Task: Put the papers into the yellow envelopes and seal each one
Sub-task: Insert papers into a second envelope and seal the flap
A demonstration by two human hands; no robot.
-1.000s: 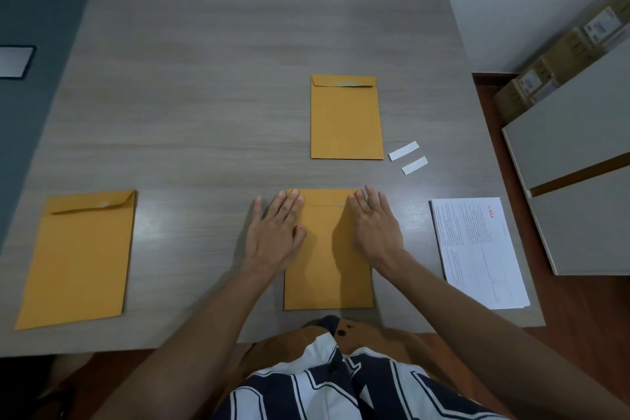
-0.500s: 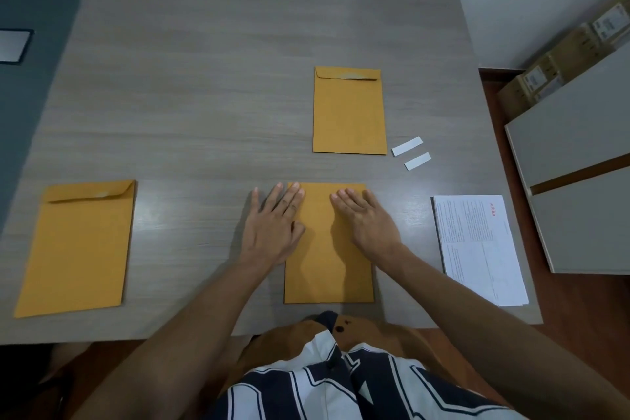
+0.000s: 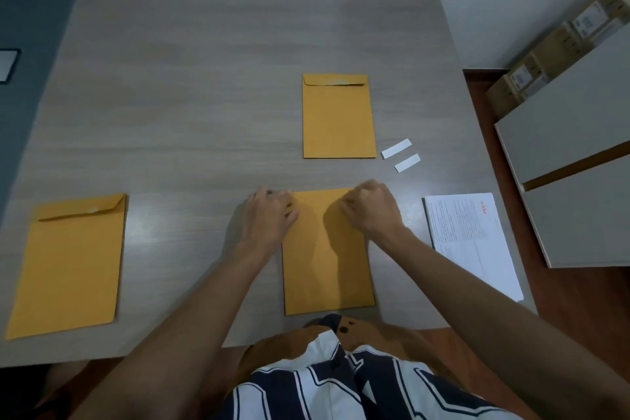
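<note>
At the near edge of the table, I have both hands on the top end of the middle envelope: my left hand with fingers curled over its top left corner, my right hand bunched at the top right corner. Whether either hand actually pinches the flap I cannot tell; the fingertips are hidden. I judge this the sealing step on this envelope, its flap folded down. Just beyond my grip lies a second envelope, two white strips beside it. Well off my left hand lies a third envelope; near my right, the papers. Next calls for pressing along the flap, then clearing this envelope aside.
</note>
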